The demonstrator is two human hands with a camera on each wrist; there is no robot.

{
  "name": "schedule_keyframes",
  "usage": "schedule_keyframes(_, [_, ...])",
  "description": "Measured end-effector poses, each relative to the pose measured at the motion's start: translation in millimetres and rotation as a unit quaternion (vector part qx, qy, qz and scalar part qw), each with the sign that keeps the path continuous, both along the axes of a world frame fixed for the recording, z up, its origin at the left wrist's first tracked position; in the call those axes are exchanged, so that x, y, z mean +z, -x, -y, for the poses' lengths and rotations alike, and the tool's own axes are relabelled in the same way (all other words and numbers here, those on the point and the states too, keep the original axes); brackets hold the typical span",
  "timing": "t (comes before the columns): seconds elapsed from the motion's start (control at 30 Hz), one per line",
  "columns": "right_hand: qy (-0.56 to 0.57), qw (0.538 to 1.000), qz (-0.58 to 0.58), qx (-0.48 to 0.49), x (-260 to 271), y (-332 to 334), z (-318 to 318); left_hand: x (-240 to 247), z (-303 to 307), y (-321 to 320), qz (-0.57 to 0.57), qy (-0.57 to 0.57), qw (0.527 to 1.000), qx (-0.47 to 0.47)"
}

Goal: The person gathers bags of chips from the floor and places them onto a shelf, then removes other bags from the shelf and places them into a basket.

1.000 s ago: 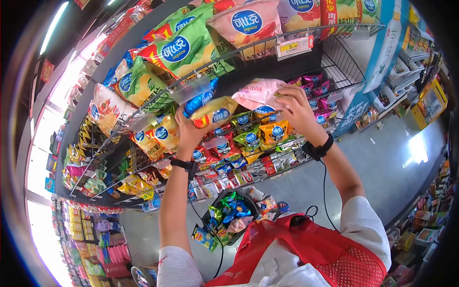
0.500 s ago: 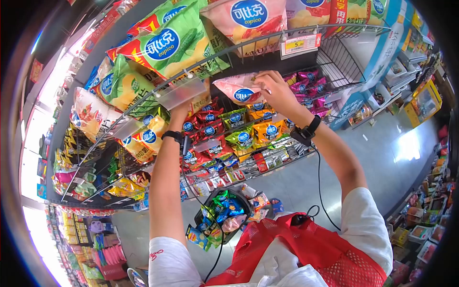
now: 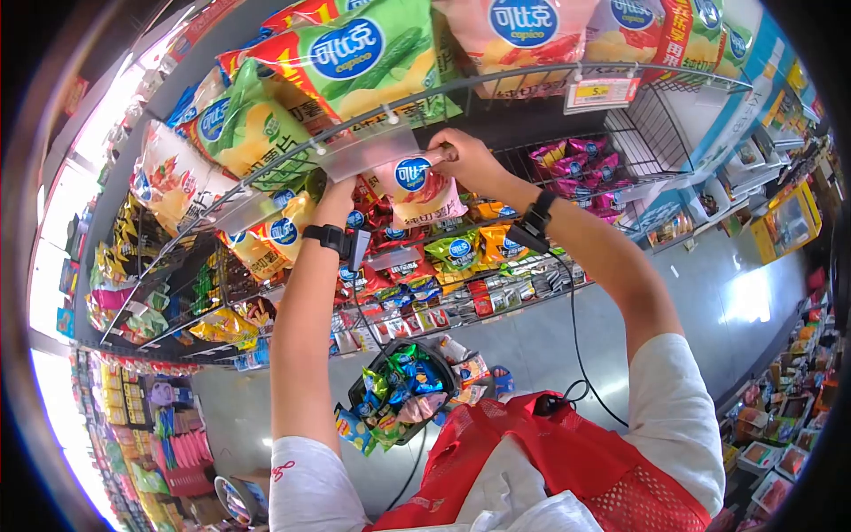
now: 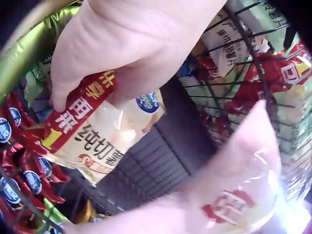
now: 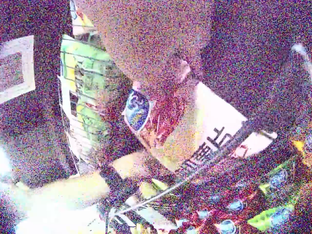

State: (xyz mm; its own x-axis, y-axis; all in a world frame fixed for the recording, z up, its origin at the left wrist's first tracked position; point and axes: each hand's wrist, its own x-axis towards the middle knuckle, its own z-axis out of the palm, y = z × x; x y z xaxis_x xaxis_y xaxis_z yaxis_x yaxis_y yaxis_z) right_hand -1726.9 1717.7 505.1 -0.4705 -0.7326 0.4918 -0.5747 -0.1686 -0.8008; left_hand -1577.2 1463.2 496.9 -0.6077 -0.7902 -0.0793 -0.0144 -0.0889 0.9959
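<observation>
In the head view my left hand reaches into the wire shelf, partly hidden behind a clear plastic holder. The left wrist view shows that hand gripping a cream chip bag with a red strip, above the rack's bare wire floor. My right hand pinches the upper edge of a pink chip bag, held at the shelf's front just right of the left hand. Grainy as it is, the right wrist view shows the pink bag below the right fingers.
Large green and pink chip bags fill the shelf above, behind a wire rail with a price tag. Small purple packets lie to the right. Below stands a black basket of snack bags on the floor.
My left hand has carried the cream bag from the front into the shelf, behind the plastic holder. My right hand has moved left, and the pink bag now hangs upright, its front outward.
</observation>
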Motion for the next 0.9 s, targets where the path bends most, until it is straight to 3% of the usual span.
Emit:
schedule_keyframes(0.03, [-0.001, 0.999, 0.032, 0.026, 1.0, -0.2, 12.6, 1.6, -2.4, -0.2, 0.003, 0.001, 1.0, 0.001])
schedule_keyframes(0.13, [-0.028, 0.999, -0.022, 0.03, 3.8, 1.0, 51.6, 8.3, -8.6, -18.1, 0.023, 0.061, 0.998, 0.01])
schedule_keyframes(0.27, [0.092, 0.981, -0.17, 0.019, -20.2, 10.1, 119.9, 25.2, -54.4, -70.0, 0.015, 0.163, 0.986, -0.012])
schedule_keyframes(0.33, [0.054, 0.993, -0.056, 0.086, -36.0, 5.8, 137.7, 29.5, -84.4, -102.3, -0.011, 0.275, 0.96, -0.044])
schedule_keyframes(0.4, [0.032, 0.985, 0.06, 0.161, -42.5, -10.4, 149.1, 16.7, -102.7, -136.6, -0.065, 0.231, 0.968, -0.074])
schedule_keyframes(0.53, [-0.094, 0.984, 0.098, 0.111, -64.5, -13.2, 156.6, -6.3, -124.2, -197.5, 0.004, 0.279, 0.96, -0.035])
schedule_keyframes(0.57, [-0.173, 0.966, 0.149, 0.124, -35.0, -23.1, 135.0, -14.6, -124.6, -209.4, 0.016, 0.296, 0.954, -0.03])
schedule_keyframes(0.67, [-0.135, 0.973, 0.168, 0.086, -52.7, -21.8, 148.0, -33.2, -125.8, -235.6, 0.042, 0.33, 0.943, -0.019])
schedule_keyframes(0.73, [-0.192, 0.96, 0.178, 0.096, -76.0, -15.3, 164.9, -41.4, -128.0, -245.4, 0.047, 0.326, 0.944, -0.011])
schedule_keyframes(0.8, [-0.318, 0.917, 0.191, 0.147, -38.4, -37.1, 135.8, -52.9, -128.7, -249.1, 0.019, 0.302, 0.953, 0.004])
schedule_keyframes(0.83, [-0.186, 0.944, 0.218, 0.164, -7.8, -72.5, 109.0, -57.3, -130.9, -251.1, 0.01, 0.292, 0.956, 0.011])
schedule_keyframes(0.9, [-0.242, 0.942, 0.141, 0.185, -18.9, -64.7, 109.6, -71.2, -135.8, -257.6, 0.004, 0.29, 0.957, 0.022])
